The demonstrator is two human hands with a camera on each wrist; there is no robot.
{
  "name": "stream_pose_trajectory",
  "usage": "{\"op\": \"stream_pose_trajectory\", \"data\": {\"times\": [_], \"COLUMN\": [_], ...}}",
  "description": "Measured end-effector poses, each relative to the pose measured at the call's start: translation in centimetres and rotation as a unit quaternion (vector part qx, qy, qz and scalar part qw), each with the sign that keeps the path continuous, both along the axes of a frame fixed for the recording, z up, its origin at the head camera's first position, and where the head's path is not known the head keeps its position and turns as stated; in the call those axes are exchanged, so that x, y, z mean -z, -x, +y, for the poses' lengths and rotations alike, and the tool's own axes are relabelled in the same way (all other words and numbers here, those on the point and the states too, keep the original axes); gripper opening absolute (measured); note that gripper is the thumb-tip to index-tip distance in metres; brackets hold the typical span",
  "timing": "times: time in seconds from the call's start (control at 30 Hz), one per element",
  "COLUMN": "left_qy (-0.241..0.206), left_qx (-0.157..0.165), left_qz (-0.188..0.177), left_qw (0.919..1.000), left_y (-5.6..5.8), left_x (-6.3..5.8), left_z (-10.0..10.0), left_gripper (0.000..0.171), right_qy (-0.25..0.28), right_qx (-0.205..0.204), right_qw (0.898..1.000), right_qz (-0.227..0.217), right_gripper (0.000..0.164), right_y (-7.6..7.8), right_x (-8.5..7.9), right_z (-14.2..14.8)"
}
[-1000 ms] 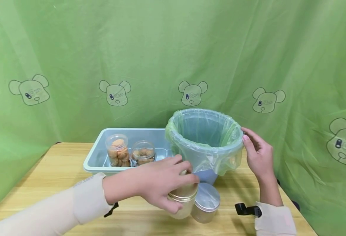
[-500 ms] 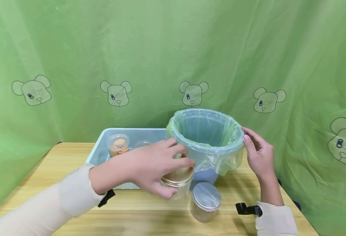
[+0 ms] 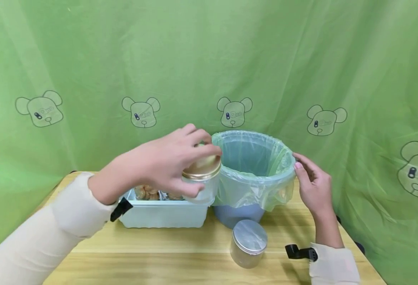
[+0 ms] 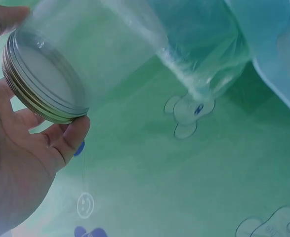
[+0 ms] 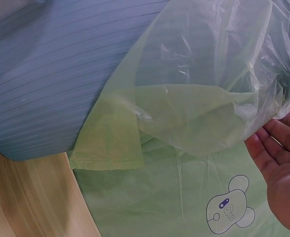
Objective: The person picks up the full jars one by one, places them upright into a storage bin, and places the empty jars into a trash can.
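My left hand (image 3: 159, 160) holds a clear plastic jar (image 3: 205, 189) by its gold screw lid (image 4: 41, 84), fingers curled round the lid's edge. The jar hangs above the right end of the light blue tray (image 3: 162, 217), beside the bin; its body looks bare inside. My right hand (image 3: 313, 188) holds the right side of the rim of a blue trash can (image 3: 235, 215), thumb in front. A thin green trash bag (image 3: 255, 194) lines the can and folds over its rim. In the right wrist view the fingers (image 5: 278, 143) meet the bag.
Cookie-filled jars (image 3: 146, 193) stand in the tray, partly hidden by the left hand. A second clear jar with a silver lid (image 3: 249, 235) stands on the wooden table (image 3: 151, 261) in front of the can. Green curtain (image 3: 180, 59) hangs behind and at the sides.
My left hand has lifted the gold-lidded jar from beside the silver-lidded one and carried it up and left, toward the tray. The right hand stays at the can's rim.
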State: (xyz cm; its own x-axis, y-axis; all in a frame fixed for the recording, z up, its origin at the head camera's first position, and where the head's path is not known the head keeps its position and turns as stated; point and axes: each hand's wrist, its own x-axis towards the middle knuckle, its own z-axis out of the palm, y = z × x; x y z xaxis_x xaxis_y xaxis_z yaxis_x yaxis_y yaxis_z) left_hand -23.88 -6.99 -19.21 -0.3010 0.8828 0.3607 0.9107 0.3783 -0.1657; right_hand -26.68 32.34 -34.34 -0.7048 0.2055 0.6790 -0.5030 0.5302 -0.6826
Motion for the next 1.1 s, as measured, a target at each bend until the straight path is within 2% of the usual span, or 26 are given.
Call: {"op": "stream_pose_trajectory", "data": {"times": [0.27,0.53,0.7,0.9,1.1], "left_qy": [-0.027,-0.052,-0.041,-0.014,0.008], "left_qx": [-0.012,-0.016,-0.028,-0.043,-0.046], "left_qz": [0.029,0.078,0.083,0.090,0.101], "left_qw": [0.9991,0.9955,0.9953,0.9949,0.9937], "left_y": [1.6,3.7,5.3,7.3,8.5], "left_x": [-2.8,-4.1,-3.9,-2.9,-1.8], "left_z": [0.3,2.0,3.2,4.9,6.6], "left_gripper": [0.068,0.065,0.067,0.071,0.072], "right_qy": [-0.001,-0.004,-0.005,-0.002,-0.001], "right_qx": [0.004,0.008,0.010,0.009,0.007], "right_qw": [1.000,1.000,1.000,1.000,1.000], "right_qz": [-0.002,-0.008,-0.008,-0.004,-0.002], "right_gripper": [0.034,0.034,0.034,0.033,0.033], "right_y": [0.0,-0.1,-0.1,-0.1,0.0], "right_x": [-0.1,-0.1,-0.2,-0.2,-0.1], "right_z": [-0.1,-0.1,-0.2,-0.4,-0.2]}}
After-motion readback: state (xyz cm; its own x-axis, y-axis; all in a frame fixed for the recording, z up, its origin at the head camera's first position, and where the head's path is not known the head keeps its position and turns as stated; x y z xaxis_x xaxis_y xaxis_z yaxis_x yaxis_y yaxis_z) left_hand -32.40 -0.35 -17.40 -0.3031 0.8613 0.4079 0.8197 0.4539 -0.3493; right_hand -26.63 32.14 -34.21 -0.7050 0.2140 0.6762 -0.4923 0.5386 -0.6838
